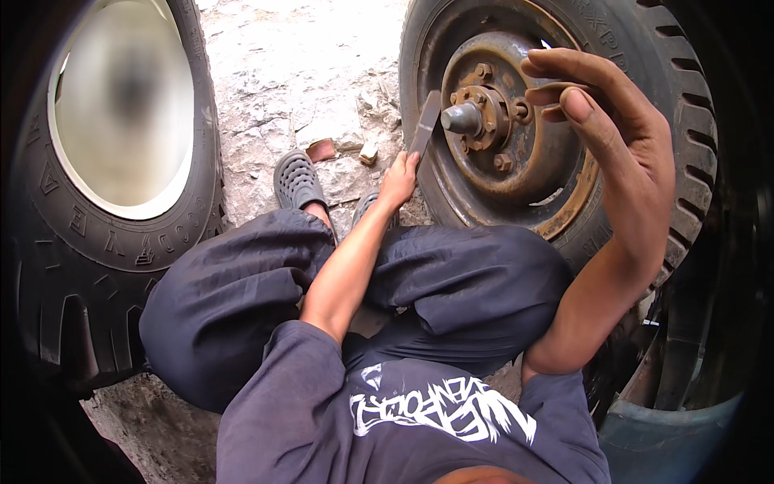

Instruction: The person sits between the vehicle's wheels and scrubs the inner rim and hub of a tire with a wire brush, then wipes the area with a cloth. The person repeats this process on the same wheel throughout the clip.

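Note:
My left hand [401, 176] grips a long flat dark metal bar [427, 121], which angles up beside the rusty wheel [520, 185] of a tire on the right. At that wheel's middle, a silver hub end [461, 119] sticks out from a ring of bolts [484, 71]. My right hand [613, 121] is raised at the upper right, above the wheel's right side, with fingers bent but apart and nothing visible in them. The thumb and fingertips hide part of the rim.
Another tire [105, 266] with a white rim [157, 206] stands at my left. My crossed or bent legs and clog-shod feet [298, 181] rest on rough pale ground [258, 64], where small broken pieces [321, 149] lie. A bluish curved object [661, 427] is at the lower right.

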